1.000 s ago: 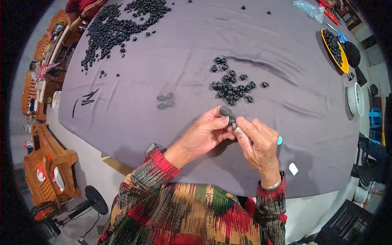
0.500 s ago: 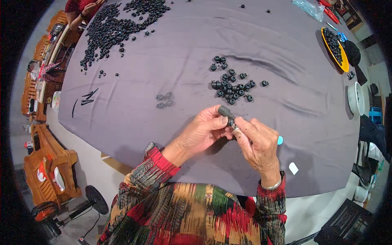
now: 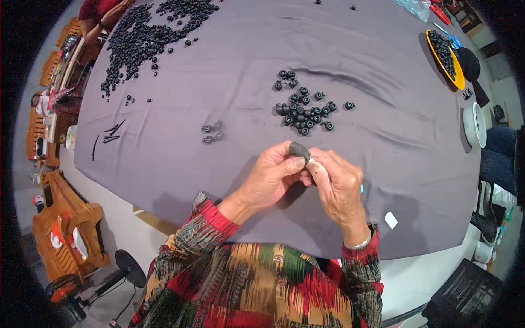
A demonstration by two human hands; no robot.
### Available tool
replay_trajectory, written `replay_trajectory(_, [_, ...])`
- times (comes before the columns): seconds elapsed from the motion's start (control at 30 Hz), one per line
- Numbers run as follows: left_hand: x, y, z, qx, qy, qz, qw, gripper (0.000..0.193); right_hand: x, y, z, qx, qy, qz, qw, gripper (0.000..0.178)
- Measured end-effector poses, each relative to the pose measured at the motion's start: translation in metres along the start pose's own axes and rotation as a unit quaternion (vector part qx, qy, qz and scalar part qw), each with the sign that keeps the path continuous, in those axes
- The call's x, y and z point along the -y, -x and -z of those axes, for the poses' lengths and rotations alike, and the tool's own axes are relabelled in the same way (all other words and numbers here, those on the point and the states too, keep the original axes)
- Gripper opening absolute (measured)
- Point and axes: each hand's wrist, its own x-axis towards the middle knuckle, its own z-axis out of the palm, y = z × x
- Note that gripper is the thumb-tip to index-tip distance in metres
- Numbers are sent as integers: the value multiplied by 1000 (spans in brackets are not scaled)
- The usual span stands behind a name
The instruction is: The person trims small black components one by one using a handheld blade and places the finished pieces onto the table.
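Note:
My hands meet over the near middle of the cloth. My left hand point(image 3: 268, 175) has a dark cover point(image 3: 298, 150) on its index finger and pinches a small black round part, now mostly hidden between the fingers. My right hand point(image 3: 340, 177) is closed against it, thumb and forefinger pressed together; a whitish bit shows at the thumb tip, too small to name. Just beyond the hands lies a loose cluster of black round parts point(image 3: 303, 112) with ring-shaped ends. Several more, some clear-looking, form a small group point(image 3: 212, 133) to the left.
A large heap of black parts point(image 3: 147, 41) covers the far left, near another person's arm point(image 3: 98, 27). Black strips point(image 3: 112, 131) lie at left. On the right are a yellow plate point(image 3: 459, 79) of black pieces, a white bowl point(image 3: 474, 127) and a white scrap point(image 3: 390, 220).
My right hand has shifted slightly left and closed in on the left hand's fingers, covering the black part that showed between them. The whole view has moved a little.

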Motion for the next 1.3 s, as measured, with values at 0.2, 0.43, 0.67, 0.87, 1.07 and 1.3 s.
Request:
replay_trajectory(0.2, [-3, -4, 6, -39, 40, 18, 998, 7, -8, -4, 9, -71, 94, 61, 991, 18])
replay_trajectory(0.43, [-1, -4, 7, -25, 48, 20, 998, 7, -6, 2, 1, -116, 174, 149, 966, 31])
replay_trajectory(0.67, [4, -5, -2, -71, 46, 16, 996, 3, -15, 0, -14, -154, 195, 246, 937, 38])
replay_trajectory(0.87, [3, -4, 0, -88, 43, -18, 995, 4, -19, -5, -28, -194, 204, 298, 912, 32])
replay_trajectory(1.07, [-20, -2, 3, -152, -112, -164, 968, 1, -12, 2, -28, -136, 226, 285, 922, 19])
replay_trajectory(1.3, [-89, 38, 30, -260, -686, -302, 609, 9, -20, 4, -22, -51, 240, 184, 952, 15])
